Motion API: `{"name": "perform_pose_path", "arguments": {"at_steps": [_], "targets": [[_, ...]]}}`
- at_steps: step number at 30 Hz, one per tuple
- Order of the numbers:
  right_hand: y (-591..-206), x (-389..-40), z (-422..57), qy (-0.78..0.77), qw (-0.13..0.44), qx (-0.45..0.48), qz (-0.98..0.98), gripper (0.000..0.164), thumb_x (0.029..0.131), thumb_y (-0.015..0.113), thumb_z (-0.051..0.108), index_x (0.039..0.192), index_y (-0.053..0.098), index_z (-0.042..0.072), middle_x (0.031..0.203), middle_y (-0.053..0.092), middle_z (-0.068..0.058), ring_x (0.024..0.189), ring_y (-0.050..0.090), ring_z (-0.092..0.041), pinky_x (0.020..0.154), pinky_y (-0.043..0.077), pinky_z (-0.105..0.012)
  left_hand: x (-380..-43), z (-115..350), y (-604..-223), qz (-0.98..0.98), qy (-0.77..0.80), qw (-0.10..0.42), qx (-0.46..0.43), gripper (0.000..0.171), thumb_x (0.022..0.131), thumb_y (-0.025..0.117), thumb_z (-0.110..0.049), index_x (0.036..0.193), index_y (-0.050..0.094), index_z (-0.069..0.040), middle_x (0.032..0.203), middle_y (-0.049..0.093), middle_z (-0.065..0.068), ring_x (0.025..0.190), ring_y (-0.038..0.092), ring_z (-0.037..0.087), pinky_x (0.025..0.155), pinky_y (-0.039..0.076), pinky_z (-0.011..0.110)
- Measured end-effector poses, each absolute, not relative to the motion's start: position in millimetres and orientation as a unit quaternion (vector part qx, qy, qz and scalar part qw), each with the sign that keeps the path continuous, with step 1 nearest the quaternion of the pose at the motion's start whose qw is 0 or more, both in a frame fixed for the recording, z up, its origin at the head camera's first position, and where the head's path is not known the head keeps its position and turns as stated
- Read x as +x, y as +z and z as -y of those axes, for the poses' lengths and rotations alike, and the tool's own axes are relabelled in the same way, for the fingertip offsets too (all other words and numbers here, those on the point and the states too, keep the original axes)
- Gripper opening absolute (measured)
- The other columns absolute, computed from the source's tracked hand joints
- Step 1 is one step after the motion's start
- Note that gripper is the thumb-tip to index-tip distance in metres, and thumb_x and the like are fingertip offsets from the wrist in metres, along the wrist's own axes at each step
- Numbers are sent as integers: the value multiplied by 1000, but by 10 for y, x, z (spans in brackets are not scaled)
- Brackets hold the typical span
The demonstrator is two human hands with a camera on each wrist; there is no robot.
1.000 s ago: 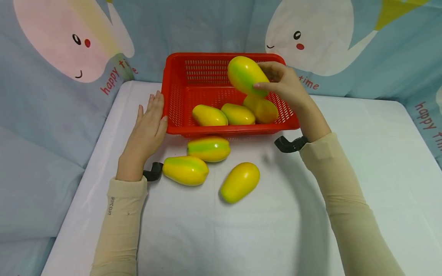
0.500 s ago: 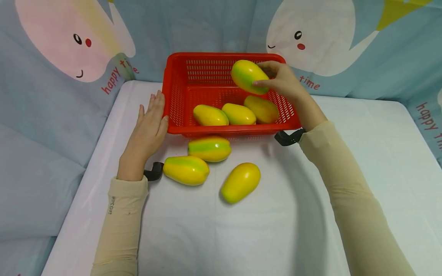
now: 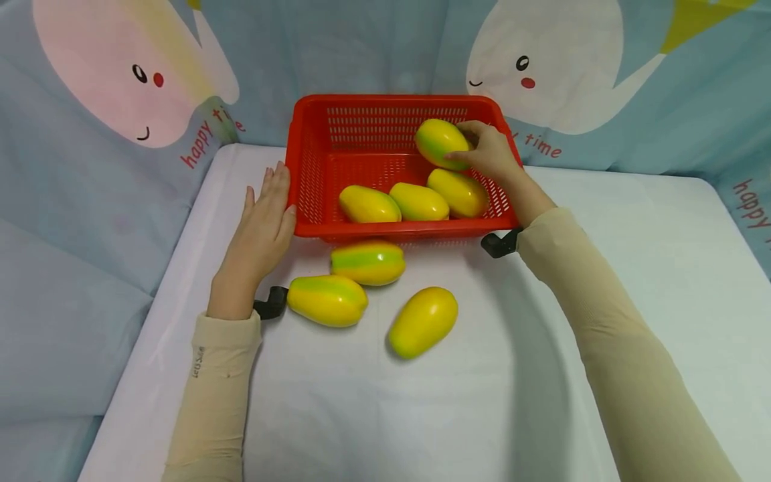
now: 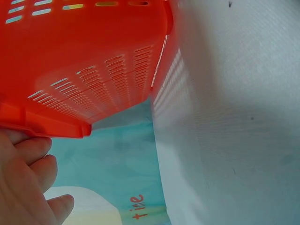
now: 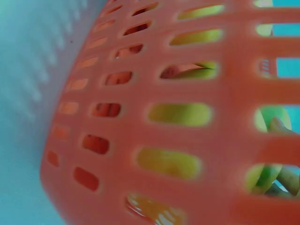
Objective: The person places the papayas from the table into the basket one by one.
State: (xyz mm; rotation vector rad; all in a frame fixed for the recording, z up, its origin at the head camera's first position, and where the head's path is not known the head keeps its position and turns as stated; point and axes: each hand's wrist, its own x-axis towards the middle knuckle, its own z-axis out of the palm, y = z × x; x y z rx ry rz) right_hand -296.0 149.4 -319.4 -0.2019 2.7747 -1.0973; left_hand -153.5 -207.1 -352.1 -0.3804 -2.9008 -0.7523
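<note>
Yellow-green fruit (image 3: 442, 142) above red basket floor (image 3: 367, 171)

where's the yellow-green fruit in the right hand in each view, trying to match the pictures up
Head: upper half, right of centre; the yellow-green fruit is in the right hand.
Left wrist: not identifiable; some yellow shows at the top, but from which fruit is unclear.
Right wrist: right edge, around mid-height, partly hidden.
Shared landmark: the red basket, in all three.

Head view: soft, even light is falling; fruit (image 3: 423, 323) is catching small highlights, right sleeve (image 3: 626, 355) is casting a diffuse shadow on table (image 3: 421, 415). Left wrist: light is striping table beside basket (image 4: 79, 51). Right wrist: basket is blurring.
</note>
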Motion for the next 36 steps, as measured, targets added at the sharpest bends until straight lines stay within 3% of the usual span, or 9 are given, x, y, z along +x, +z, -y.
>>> {"name": "perform_pose_path", "arguments": {"at_steps": [19,30,36], "targets": [[-3282,-2985,-1447,-299,94,-71,-947,67,88,65,25,145,35,4,139,44,-16,120,42,-31,107,33,-40,-1512,2091,-3474,955,-256,64,-135,59,100,30,-26,152,8,-7,158,6,5,144,1,18,114,-4,46],[-3257,-2989,-1463,-307,94,-68,-945,64,88,66,23,142,38,2,138,46,-17,123,42,-30,107,33,-38,-1498,2078,-3493,953,-262,67,-134,59,100,30,-26,152,8,-7,158,7,6,144,1,19,114,-3,48],[-3250,-2977,-1493,-367,88,-39,-925,61,88,67,21,141,42,5,140,47,-11,127,43,-24,104,37,-32,-1512,2053,-3504,955,-259,61,-131,60,100,31,-27,152,7,-7,158,7,6,144,1,19,114,-4,47]]}}
